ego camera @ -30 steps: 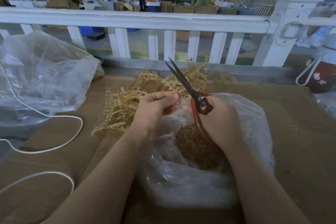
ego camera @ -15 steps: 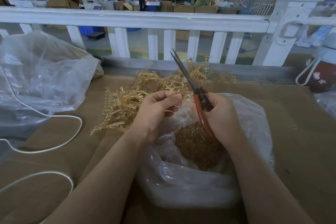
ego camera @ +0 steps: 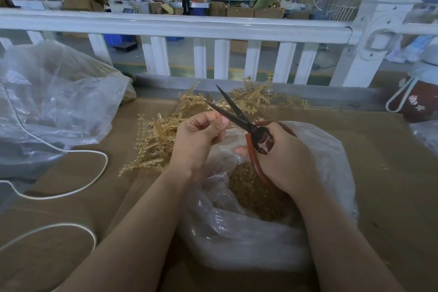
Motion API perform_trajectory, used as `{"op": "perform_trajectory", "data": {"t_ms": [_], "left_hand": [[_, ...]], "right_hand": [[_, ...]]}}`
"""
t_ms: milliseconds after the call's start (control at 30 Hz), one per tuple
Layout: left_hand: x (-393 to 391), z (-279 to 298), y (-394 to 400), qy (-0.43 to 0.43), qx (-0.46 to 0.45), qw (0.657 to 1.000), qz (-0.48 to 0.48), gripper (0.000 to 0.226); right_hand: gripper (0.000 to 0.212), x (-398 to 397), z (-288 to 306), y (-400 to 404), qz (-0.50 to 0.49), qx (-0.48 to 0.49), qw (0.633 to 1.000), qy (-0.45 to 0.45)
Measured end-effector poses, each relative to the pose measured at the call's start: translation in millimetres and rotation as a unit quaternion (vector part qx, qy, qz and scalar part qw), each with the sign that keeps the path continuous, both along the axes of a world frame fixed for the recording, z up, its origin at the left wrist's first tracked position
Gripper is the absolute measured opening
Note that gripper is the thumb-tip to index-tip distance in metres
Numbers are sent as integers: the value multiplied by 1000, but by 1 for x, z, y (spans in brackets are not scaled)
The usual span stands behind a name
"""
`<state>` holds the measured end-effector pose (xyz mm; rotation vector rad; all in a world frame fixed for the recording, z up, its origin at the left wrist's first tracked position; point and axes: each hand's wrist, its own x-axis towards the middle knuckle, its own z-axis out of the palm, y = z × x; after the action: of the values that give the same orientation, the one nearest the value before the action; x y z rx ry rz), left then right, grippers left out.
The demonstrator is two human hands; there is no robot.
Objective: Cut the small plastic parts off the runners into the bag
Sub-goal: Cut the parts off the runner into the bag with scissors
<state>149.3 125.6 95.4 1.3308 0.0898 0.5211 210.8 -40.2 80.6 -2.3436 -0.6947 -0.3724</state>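
Two hands work over a clear bag (ego camera: 327, 163) of small amber parts (ego camera: 258, 199): the right hand (ego camera: 282, 156) grips open scissors (ego camera: 239, 118), the left hand (ego camera: 199, 137) pinches something too small to identify.

There is bare brown table (ego camera: 391, 173) at the right of the picture for my hand. A big plastic bag (ego camera: 54, 102) and white cord (ego camera: 90, 185) block the left. The white fence (ego camera: 189, 28) blocks the top.
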Motion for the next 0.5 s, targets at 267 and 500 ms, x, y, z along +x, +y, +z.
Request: {"op": "perform_trajectory", "data": {"t_ms": [267,500], "left_hand": [[1,-4,2,-10,29,1000,-4,35],[1,-4,3,1,21,1000,-8,40]], "right_hand": [[71,2,-2,-1,-7,-46,998,-45],[65,2,-2,-1,-20,-46,997,-65]]}}
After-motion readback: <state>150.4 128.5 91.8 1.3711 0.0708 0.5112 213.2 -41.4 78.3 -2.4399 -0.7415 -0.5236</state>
